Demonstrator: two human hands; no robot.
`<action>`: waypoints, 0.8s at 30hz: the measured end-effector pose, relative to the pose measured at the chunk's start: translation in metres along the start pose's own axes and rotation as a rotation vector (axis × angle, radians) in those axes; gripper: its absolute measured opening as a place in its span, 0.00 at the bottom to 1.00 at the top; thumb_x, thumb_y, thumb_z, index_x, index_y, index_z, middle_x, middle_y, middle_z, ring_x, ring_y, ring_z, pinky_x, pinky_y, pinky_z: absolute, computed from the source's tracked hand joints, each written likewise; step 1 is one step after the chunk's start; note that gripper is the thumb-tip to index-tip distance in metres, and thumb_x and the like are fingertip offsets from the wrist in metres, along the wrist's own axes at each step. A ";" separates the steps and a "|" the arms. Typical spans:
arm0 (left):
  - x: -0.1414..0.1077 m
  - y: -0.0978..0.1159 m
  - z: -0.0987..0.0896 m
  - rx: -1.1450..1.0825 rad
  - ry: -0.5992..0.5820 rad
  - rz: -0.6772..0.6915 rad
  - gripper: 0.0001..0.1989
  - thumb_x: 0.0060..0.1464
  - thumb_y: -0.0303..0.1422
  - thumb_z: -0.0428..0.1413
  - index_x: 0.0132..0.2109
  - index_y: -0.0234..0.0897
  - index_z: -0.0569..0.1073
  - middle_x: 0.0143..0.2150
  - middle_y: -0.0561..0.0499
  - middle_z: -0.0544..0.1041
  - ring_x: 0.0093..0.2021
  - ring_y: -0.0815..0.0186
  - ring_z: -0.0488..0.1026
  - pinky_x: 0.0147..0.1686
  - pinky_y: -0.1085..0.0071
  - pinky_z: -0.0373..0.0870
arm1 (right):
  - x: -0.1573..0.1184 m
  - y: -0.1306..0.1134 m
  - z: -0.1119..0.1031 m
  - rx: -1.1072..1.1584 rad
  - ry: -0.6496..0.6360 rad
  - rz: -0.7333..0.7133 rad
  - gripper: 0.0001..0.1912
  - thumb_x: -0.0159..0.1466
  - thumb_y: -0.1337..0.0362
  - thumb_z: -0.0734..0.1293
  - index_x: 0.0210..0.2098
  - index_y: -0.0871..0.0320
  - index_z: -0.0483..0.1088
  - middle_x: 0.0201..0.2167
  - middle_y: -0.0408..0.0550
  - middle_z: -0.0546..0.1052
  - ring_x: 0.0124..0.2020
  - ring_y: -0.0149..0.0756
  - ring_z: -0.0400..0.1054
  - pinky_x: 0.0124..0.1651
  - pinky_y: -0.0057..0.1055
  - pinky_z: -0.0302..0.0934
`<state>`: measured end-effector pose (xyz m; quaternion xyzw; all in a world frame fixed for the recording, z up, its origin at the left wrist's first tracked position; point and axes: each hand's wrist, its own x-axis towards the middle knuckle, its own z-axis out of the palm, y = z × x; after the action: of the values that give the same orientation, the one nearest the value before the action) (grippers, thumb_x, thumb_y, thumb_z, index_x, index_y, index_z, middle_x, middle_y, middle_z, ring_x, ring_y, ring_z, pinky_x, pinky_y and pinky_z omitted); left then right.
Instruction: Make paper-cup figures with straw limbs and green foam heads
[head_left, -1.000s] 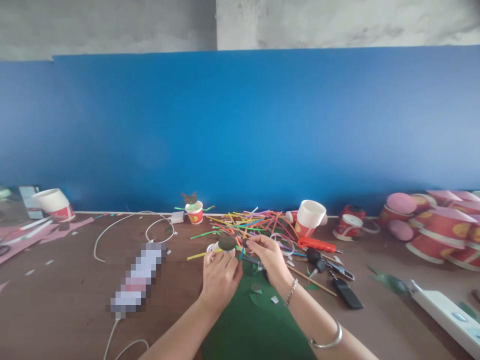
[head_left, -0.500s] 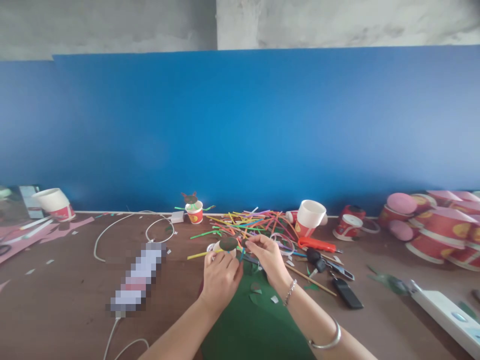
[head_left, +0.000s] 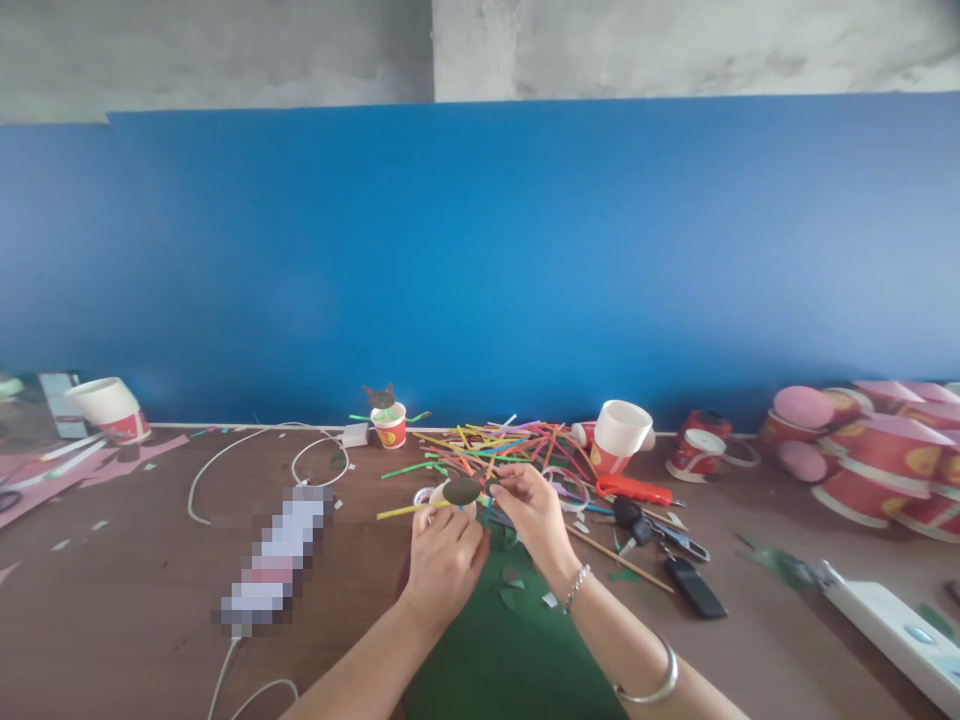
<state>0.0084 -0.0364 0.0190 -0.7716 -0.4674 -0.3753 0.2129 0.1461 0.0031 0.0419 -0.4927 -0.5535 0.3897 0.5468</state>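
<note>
Since earlier frame: dark disc [head_left: 460,490], white cup [head_left: 440,494] and yellow strip [head_left: 399,511] nudged slightly right with left hand [head_left: 444,555].
Cup mid-scene, at far end of green sheet [head_left: 517,650]. Left fingers look closed on it, contact partly hidden; likely steadying.
Right hand [head_left: 534,508] pinches small dark piece [head_left: 491,486] by disc's right edge, near blue strip [head_left: 487,510], probably for fine control.
</note>
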 end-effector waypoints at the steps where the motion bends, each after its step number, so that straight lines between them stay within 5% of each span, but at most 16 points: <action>1: 0.000 0.000 0.000 -0.002 0.000 0.001 0.11 0.55 0.29 0.53 0.24 0.38 0.67 0.23 0.53 0.73 0.29 0.66 0.70 0.39 0.63 0.57 | 0.000 -0.001 0.000 0.014 -0.001 0.012 0.13 0.52 0.59 0.69 0.34 0.59 0.70 0.25 0.46 0.76 0.29 0.37 0.69 0.33 0.32 0.62; 10: 0.000 0.000 0.000 0.000 0.000 -0.001 0.11 0.55 0.30 0.53 0.24 0.38 0.67 0.23 0.53 0.72 0.29 0.66 0.70 0.38 0.63 0.56 | -0.001 -0.007 -0.001 -0.008 -0.076 0.068 0.12 0.52 0.61 0.68 0.35 0.61 0.76 0.30 0.48 0.78 0.32 0.38 0.69 0.36 0.32 0.62; 16: 0.000 0.001 0.000 -0.008 0.019 -0.002 0.11 0.55 0.29 0.53 0.24 0.38 0.67 0.23 0.53 0.72 0.28 0.66 0.69 0.38 0.64 0.56 | -0.002 -0.011 -0.002 0.062 -0.157 0.207 0.12 0.51 0.57 0.70 0.25 0.62 0.74 0.21 0.44 0.74 0.24 0.32 0.65 0.28 0.28 0.57; 24: -0.001 -0.001 0.001 -0.028 0.015 -0.001 0.11 0.55 0.29 0.53 0.25 0.37 0.67 0.23 0.54 0.72 0.29 0.66 0.69 0.39 0.64 0.56 | 0.003 0.002 -0.005 -0.060 -0.156 0.089 0.12 0.53 0.58 0.68 0.22 0.62 0.73 0.16 0.40 0.68 0.21 0.27 0.57 0.25 0.26 0.50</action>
<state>0.0082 -0.0356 0.0177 -0.7714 -0.4611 -0.3875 0.2052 0.1519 0.0058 0.0412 -0.5008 -0.5835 0.4342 0.4692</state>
